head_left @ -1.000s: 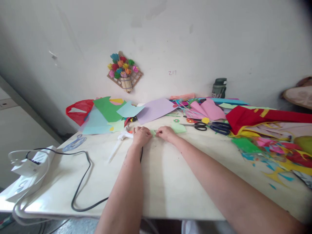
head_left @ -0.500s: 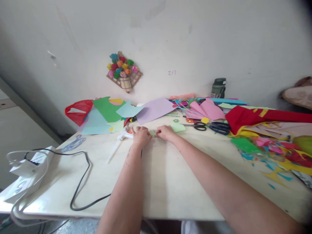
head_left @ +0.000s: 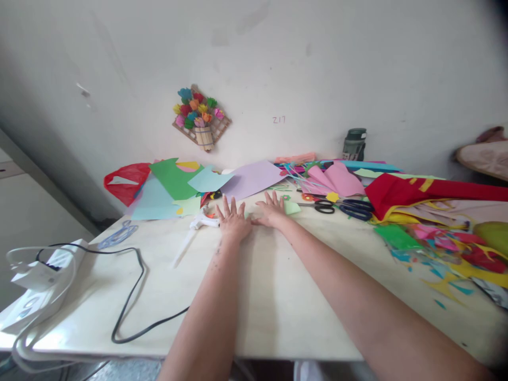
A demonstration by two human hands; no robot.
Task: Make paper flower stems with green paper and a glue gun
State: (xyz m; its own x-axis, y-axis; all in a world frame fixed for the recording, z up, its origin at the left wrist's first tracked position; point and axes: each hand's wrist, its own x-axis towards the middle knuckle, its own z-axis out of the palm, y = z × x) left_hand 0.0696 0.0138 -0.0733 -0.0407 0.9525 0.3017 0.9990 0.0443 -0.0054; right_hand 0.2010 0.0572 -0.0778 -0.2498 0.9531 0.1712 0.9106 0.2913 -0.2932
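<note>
Palm down on the table, my left hand (head_left: pixel 235 222) has its fingers spread. A white glue gun (head_left: pixel 204 219) with a glue stick lies just left of it. My right hand (head_left: pixel 270 211) is also flat with fingers apart, close beside the left one. A light green piece of paper (head_left: pixel 292 208) shows at the right hand's outer side; whether more of it lies under the palm is hidden. A small green paper flower (head_left: pixel 286 198) sits just beyond the right fingertips. Neither hand grips anything visible.
Two pairs of scissors (head_left: pixel 325 206) lie to the right, near a red cloth (head_left: pixel 391 193) and paper scraps (head_left: pixel 440 264). Coloured sheets (head_left: pixel 254 177) line the wall with a bottle (head_left: pixel 354 144). A power strip (head_left: pixel 59 264) and black cable (head_left: pixel 138 275) occupy the left.
Both hands have gone from pinching a small light green paper to lying flat with fingers spread. Less of the light green paper shows beside my right hand.
</note>
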